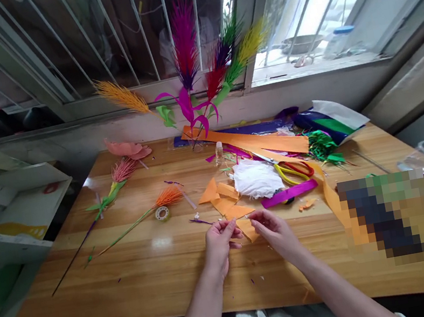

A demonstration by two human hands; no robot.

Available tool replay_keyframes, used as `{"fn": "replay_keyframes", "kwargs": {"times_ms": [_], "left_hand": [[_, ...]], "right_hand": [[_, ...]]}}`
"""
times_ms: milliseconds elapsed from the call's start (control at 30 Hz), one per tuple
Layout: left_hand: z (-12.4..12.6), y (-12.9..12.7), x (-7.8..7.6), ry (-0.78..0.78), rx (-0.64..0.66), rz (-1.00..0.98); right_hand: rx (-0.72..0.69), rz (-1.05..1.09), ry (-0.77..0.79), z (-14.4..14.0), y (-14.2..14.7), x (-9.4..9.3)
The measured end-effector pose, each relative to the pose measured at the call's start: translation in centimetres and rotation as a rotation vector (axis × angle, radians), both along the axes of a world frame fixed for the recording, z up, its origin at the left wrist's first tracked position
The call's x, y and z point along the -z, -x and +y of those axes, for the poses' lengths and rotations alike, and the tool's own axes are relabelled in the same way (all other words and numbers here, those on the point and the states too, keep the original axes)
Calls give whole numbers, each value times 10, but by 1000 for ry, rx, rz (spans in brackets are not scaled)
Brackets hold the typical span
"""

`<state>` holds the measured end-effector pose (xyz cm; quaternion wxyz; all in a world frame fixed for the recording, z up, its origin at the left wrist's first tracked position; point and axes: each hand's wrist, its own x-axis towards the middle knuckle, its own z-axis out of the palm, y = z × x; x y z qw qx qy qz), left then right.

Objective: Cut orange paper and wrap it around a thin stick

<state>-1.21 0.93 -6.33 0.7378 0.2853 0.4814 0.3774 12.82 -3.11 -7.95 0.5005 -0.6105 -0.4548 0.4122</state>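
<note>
On the wooden desk (135, 281), the left hand (218, 239) and right hand (272, 228) each pinch an edge of the orange paper piece (248, 228) held between them, just before the white tissue (255, 178).

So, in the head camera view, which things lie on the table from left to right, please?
Pink paper flower → tape roll → left hand → right hand → scissors → green shredded paper.
</note>
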Motion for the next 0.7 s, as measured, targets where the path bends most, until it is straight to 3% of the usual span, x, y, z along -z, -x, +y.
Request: {"fn": "replay_keyframes", "kwargs": {"times_ms": [167, 467, 700], "left_hand": [[-6, -4, 1, -16, -16, -20], [-17, -8, -1, -39, -118, -146], [-17, -12, 7, -100, -175, -31]], "right_hand": [[26, -35, -68, -1, 12, -4], [-79, -456, -287, -2, 19, -13], [-80, -635, -349, 1, 20, -14]]}}
